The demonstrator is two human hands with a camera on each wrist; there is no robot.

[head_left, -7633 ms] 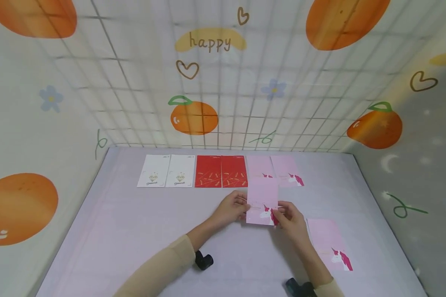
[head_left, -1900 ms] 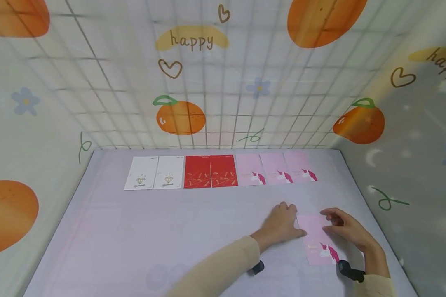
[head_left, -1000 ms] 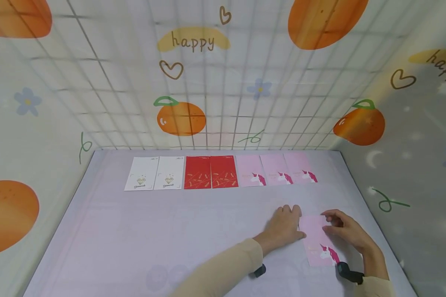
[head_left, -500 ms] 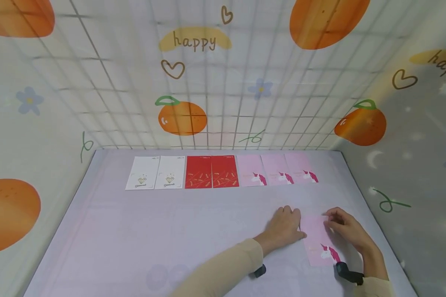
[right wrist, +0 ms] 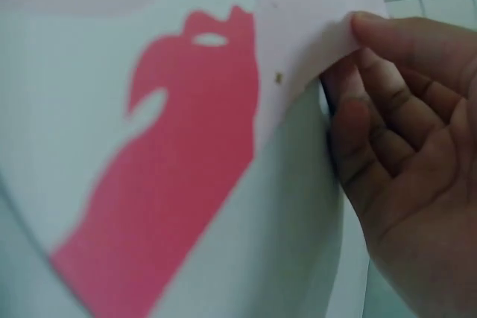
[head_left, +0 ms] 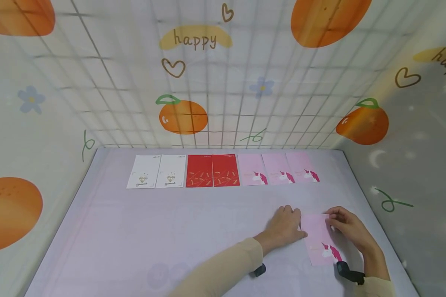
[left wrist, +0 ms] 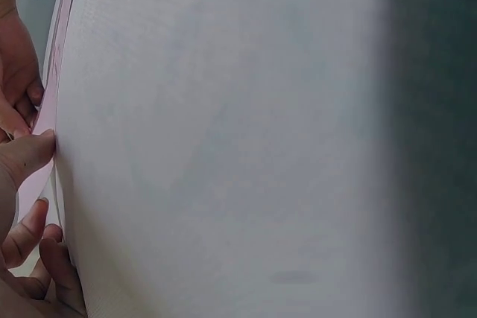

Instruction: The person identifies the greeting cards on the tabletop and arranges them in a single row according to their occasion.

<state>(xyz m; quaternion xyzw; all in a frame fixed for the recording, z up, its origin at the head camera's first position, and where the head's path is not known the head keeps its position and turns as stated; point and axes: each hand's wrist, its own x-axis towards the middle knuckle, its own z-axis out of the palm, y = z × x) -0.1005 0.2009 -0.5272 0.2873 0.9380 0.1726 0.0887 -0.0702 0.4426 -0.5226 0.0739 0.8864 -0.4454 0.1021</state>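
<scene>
A pink card with a red-maned unicorn lies at the right of the table. My right hand pinches its upper right edge, thumb on top and fingers beneath. In the right wrist view that edge of the card bends up at the thumb of the right hand. My left hand rests at the card's left edge, its thumb touching the edge and its fingers bent on the table. The left wrist view shows the left hand's thumb against the pink card. Whether more cards lie beneath is unclear.
Along the back of the table runs a row: two white diamond cards, two red cards and three pink unicorn cards. A patterned curtain hangs behind. Black devices sit on the wrists.
Since the oldest frame, a third pink card has joined the back row and both hands have moved right to the near pink card. Lately the right thumb and fingers have closed on its edge.
</scene>
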